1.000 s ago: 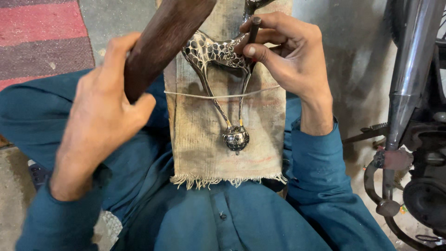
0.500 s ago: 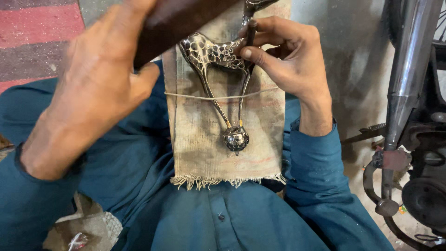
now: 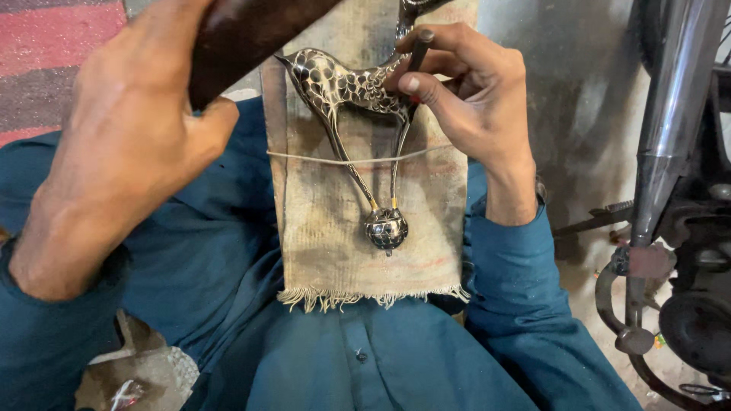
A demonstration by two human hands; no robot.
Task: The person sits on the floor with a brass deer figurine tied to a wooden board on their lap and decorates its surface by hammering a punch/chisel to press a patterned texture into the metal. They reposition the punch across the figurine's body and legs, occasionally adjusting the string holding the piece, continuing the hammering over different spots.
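A shiny metal giraffe figurine (image 3: 343, 91) lies on a strip of burlap cloth (image 3: 320, 243) over my lap, tied down by a thin string (image 3: 304, 158) across its legs. Its legs meet at a patterned metal ball (image 3: 385, 228). My right hand (image 3: 464, 99) pinches a thin dark chisel (image 3: 417, 46) upright against the figurine's body. My left hand (image 3: 129, 144) grips a dark wooden mallet handle (image 3: 251, 34), raised above and left of the figurine. The mallet's head is out of view.
A motorcycle's chrome fork (image 3: 670, 129) and dark engine parts (image 3: 685, 320) stand at the right. A red mat (image 3: 53, 61) lies at the upper left. Grey concrete floor (image 3: 579, 91) runs behind the cloth. My teal shirt (image 3: 365, 358) fills the lower view.
My left hand has lifted the wooden handle higher and nearer the camera. The right hand and chisel stay on the figurine.
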